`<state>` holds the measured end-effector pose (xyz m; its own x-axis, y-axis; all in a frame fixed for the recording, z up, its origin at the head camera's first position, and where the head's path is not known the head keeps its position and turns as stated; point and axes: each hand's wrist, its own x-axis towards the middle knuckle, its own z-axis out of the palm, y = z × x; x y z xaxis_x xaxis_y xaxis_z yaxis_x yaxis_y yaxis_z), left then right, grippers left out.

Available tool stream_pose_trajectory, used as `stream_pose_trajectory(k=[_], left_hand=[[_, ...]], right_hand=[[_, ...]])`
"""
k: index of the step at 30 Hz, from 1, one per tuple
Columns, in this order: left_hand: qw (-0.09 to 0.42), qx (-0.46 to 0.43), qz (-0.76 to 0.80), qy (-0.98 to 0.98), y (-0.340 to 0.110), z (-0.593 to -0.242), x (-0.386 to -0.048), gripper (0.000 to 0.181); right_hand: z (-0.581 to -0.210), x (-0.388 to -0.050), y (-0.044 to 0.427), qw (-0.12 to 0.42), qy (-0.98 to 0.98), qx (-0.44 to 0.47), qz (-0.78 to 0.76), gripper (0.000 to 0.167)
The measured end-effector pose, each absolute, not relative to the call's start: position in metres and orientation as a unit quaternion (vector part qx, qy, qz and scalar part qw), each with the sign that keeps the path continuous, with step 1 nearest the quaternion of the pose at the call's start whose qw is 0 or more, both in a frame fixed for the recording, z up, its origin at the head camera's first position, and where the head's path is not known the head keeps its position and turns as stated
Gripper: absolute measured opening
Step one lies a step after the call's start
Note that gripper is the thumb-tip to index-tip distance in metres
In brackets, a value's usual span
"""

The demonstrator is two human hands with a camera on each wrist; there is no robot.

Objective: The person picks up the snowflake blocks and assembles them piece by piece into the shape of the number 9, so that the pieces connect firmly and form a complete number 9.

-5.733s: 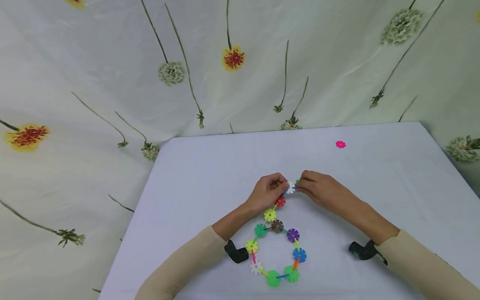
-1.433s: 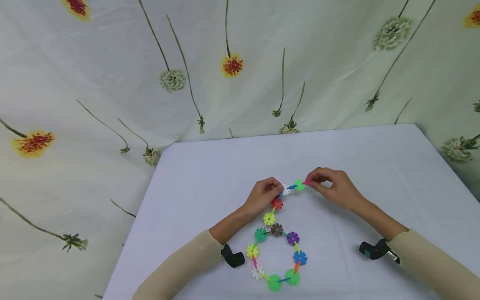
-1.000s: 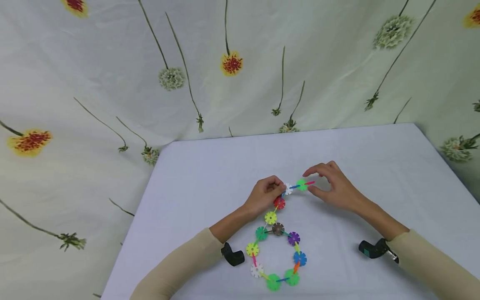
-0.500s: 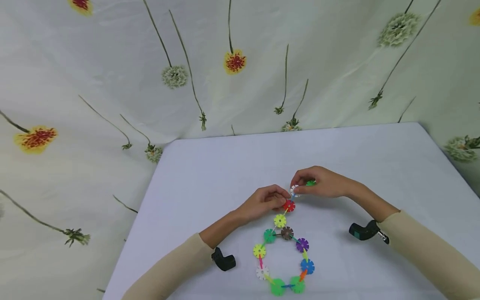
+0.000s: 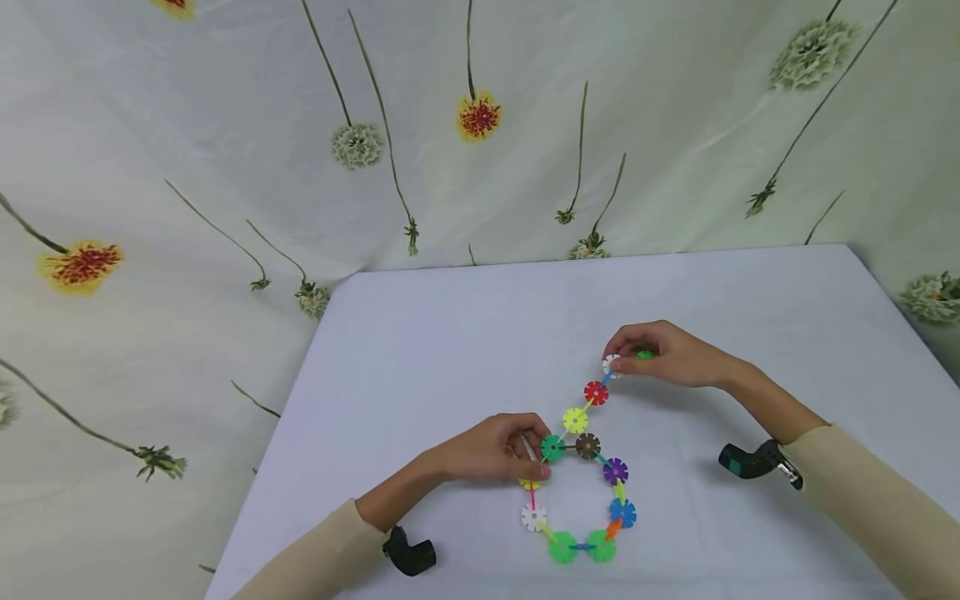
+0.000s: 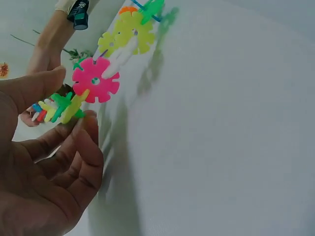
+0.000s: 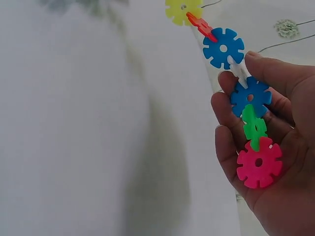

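A chain of notched interlocking discs lies as a closed ring with a tail running up and right from it; the tail's red disc [image 5: 596, 393] shows plainly. My left hand [image 5: 483, 450] holds the ring's left side, thumb over a yellow disc [image 5: 529, 484] and fingers by a green disc [image 5: 552, 447]. In the left wrist view, a pink disc [image 6: 96, 79] stands close to the fingertips. With thumb and fingers, my right hand [image 5: 671, 357] pinches the tail at a white disc [image 7: 238, 72]. Under that palm hangs the tail's end, with a pink disc [image 7: 260, 164] last.
A white-covered table [image 5: 435, 342] carries the chain. Behind it hangs a flower-printed cloth [image 5: 262, 108]. Black wrist devices [image 5: 408, 552] sit at both sleeves, near the tabletop.
The pink disc at the table's far right was joined to the tail's end. My right hand let go there and gripped the white disc; my left hand moved from the tail to the ring.
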<state>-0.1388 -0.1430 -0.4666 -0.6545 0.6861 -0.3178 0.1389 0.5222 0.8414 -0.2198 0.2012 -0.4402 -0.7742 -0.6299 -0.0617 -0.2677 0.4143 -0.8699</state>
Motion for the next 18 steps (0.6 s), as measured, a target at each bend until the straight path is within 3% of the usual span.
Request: stream_pose_trajectory(k=[9, 18], left_hand=[[0.240, 0.258, 0.445, 0.824, -0.137, -0.455, -0.144, 0.030], [0.183, 0.224, 0.560, 0.776, -0.139, -0.438, -0.166, 0.033]], right_hand=[[-0.432, -0.214, 0.225, 0.194, 0.809, -0.279, -0.480, 0.031], [-0.442, -0.201, 0.242, 0.219, 0.799, -0.258, -0.497, 0.028]])
